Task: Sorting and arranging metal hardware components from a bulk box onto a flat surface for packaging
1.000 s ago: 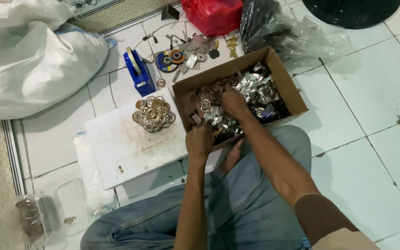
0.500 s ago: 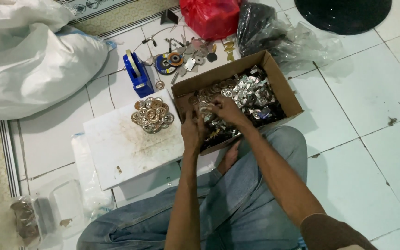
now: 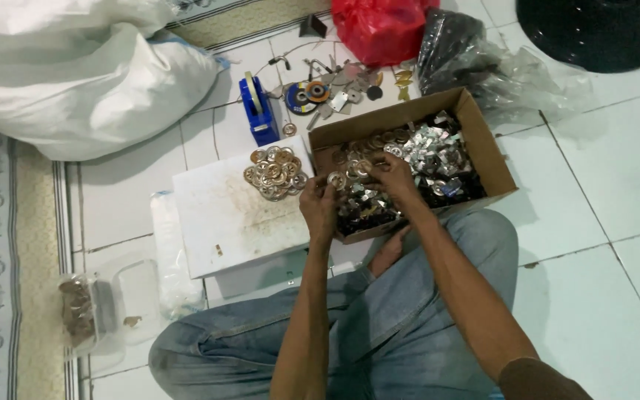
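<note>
Both my hands over the cardboard box (image 3: 489, 152): left hand (image 3: 318, 209) fingers pinching a metal ring (image 3: 335, 180), right hand (image 3: 390, 175) fingers curled into the metal parts (image 3: 427, 152), grip unclear.

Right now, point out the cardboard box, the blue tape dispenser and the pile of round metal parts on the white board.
cardboard box (image 3: 492, 152): head view, on its right wall.
blue tape dispenser (image 3: 259, 111): head view, on its blue body.
pile of round metal parts (image 3: 275, 172): head view, on the middle of the heap.
</note>
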